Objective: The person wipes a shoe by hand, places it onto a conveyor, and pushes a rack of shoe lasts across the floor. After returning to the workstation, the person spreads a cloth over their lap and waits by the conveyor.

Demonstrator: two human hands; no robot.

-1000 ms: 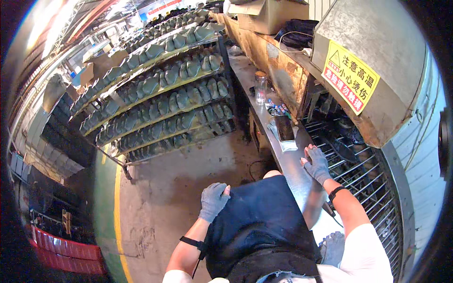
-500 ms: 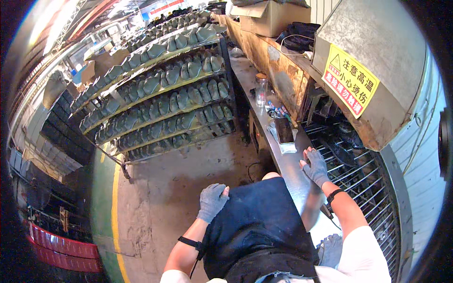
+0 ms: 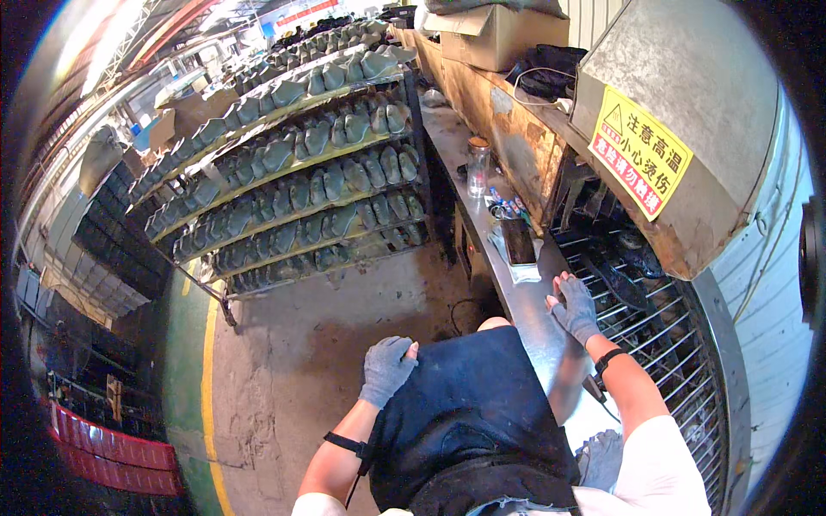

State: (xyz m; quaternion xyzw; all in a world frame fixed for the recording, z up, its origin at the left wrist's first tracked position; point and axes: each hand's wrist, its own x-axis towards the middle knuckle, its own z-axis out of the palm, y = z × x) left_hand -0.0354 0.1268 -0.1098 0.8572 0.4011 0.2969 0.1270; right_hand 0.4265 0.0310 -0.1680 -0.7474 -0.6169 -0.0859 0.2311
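My left hand, in a grey glove with bare fingertips, rests at the edge of the dark apron over my lap. Its fingers are curled in and nothing shows in them. My right hand, gloved the same way, lies over the right edge of the shiny metal bench, beside the metal bar rack. Its thumb and fingers are apart, and it holds nothing. A dark phone-like slab lies on a white packet just beyond it. Past that stands a clear bottle with a brown lid.
A multi-tier rack of grey shoe-shaped forms stands ahead on the left. Dark shoe-like pieces sit by the bars under a metal hood with a yellow warning label. A cardboard box stands on the wooden ledge. Grey gloves lie near my right elbow.
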